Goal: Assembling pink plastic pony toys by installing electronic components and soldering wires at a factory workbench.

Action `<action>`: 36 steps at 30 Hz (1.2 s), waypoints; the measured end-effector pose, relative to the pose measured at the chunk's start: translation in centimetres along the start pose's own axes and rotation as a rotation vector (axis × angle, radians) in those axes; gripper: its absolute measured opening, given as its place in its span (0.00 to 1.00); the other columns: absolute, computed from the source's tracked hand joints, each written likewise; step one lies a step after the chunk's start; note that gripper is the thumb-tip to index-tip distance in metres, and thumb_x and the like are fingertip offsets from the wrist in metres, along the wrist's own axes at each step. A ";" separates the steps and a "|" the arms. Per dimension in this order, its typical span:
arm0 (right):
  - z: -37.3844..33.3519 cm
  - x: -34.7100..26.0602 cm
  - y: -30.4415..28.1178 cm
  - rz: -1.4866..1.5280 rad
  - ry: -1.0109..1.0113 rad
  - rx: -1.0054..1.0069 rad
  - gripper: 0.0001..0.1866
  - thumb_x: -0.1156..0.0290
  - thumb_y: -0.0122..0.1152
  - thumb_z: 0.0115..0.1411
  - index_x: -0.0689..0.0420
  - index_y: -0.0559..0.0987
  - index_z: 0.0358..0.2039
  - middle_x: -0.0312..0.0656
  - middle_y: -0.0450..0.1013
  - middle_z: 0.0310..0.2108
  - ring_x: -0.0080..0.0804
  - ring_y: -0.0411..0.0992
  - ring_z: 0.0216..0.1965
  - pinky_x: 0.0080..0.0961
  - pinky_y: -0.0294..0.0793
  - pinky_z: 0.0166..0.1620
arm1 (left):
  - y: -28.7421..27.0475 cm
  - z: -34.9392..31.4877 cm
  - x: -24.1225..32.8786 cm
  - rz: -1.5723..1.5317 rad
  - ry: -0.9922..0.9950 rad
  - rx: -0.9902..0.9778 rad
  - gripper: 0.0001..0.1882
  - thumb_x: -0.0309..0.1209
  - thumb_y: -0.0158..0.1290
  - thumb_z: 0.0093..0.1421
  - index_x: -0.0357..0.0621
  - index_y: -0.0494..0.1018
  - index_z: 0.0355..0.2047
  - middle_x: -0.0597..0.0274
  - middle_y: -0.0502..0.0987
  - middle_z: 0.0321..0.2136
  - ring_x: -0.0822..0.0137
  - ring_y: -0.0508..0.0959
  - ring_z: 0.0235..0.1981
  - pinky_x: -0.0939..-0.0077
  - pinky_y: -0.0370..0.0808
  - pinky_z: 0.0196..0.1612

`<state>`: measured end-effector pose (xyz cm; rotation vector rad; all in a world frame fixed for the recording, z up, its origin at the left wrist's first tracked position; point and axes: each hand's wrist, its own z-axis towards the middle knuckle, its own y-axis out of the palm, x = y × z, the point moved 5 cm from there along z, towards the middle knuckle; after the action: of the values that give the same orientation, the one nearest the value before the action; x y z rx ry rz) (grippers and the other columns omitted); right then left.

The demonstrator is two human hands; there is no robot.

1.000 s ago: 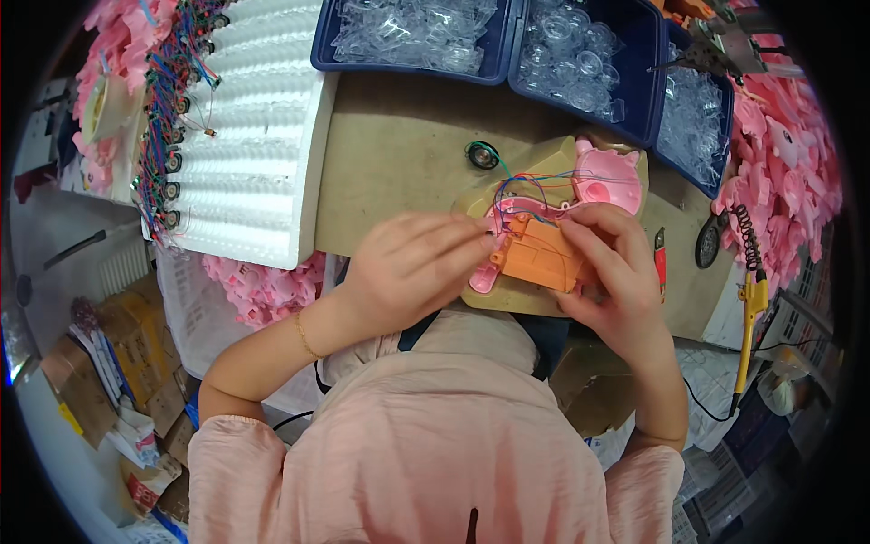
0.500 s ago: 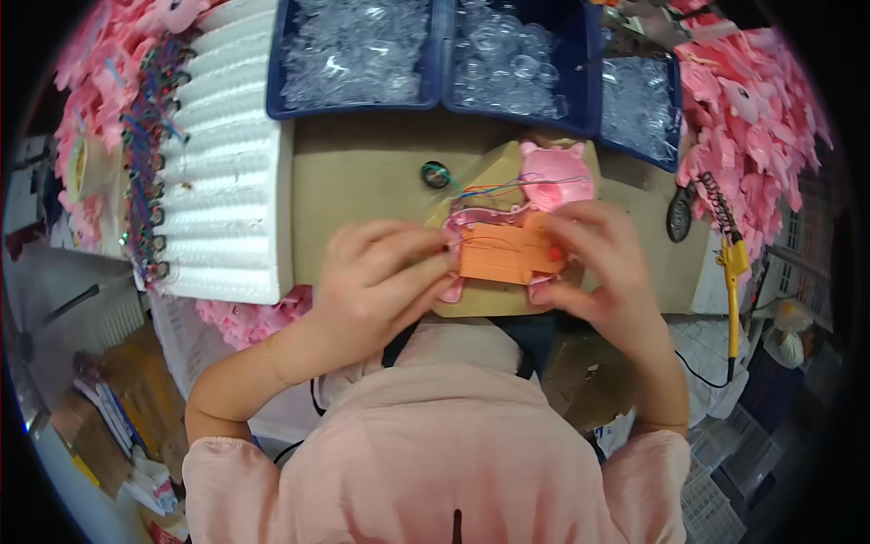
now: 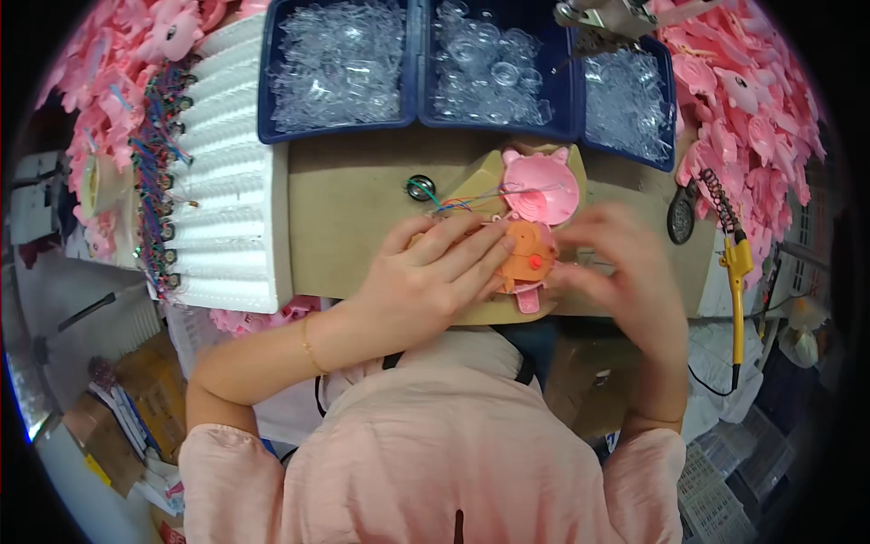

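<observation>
My left hand lies palm down across the left part of an orange plastic housing, its fingers stretched out side by side; the thumb is hidden. The housing, with a round red spot at its right end, sits in a pink toy body whose foot sticks out below. Just right of it, my right hand is blurred, thumb and fingers apart. A pink pig-faced shell with ears adjoins the body's far side. Thin coloured wires run toward a small round black speaker. Beneath everything is a tan block.
Blue bins of clear plastic parts line the back. On the left, a white foam tray carries wired speakers. Pink shells are heaped at both sides. A yellow soldering iron hangs at right, near a black oval part.
My left hand has slid right and now covers much of the orange housing. The toy has turned, its red spot shifting slightly left. My right hand has drawn slightly off the housing.
</observation>
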<state>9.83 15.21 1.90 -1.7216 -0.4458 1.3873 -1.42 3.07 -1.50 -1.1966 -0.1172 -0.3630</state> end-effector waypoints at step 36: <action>8.0 0.1 3.3 -0.029 0.037 -0.177 0.14 0.69 0.57 0.50 0.61 0.76 0.37 0.46 0.73 0.33 0.43 0.72 0.36 0.31 0.71 0.39 | -1.4 1.7 -3.1 -0.450 -0.140 0.071 0.12 0.26 0.56 0.47 0.43 0.73 0.35 0.61 0.75 0.29 0.61 0.75 0.31 0.69 0.71 0.34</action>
<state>1.80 16.56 -0.87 -1.8726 -0.5854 1.3263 -4.60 4.83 -0.54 -1.1197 -0.5225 -0.6623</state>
